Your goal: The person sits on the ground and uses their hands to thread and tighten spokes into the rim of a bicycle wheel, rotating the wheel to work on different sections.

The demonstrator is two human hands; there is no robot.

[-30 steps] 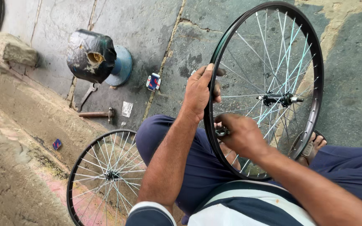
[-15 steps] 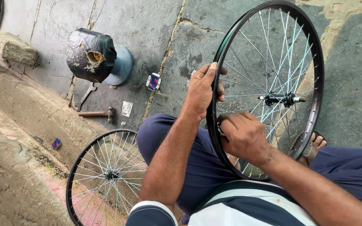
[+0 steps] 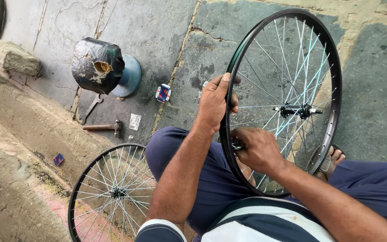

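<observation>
The fingers of the right hand (image 3: 257,151) are curled around a small metal tool (image 3: 237,144) and press it against the inside of the black rim. The fingers of the left hand (image 3: 216,102) wrap over the rim's edge a bit higher up and grip it. The bicycle wheel (image 3: 332,121) stands upright on its edge, resting on the person's lap in dark blue trousers (image 3: 211,179). Its hub axle (image 3: 297,110) points sideways, left to right in the view. A second wheel (image 3: 113,192) lies flat on the ground by the left knee. Farther off on the stone floor (image 3: 157,31) lie a hammer (image 3: 101,127), a wrench (image 3: 90,107) and a blue stand wrapped in black plastic (image 3: 99,65).
</observation>
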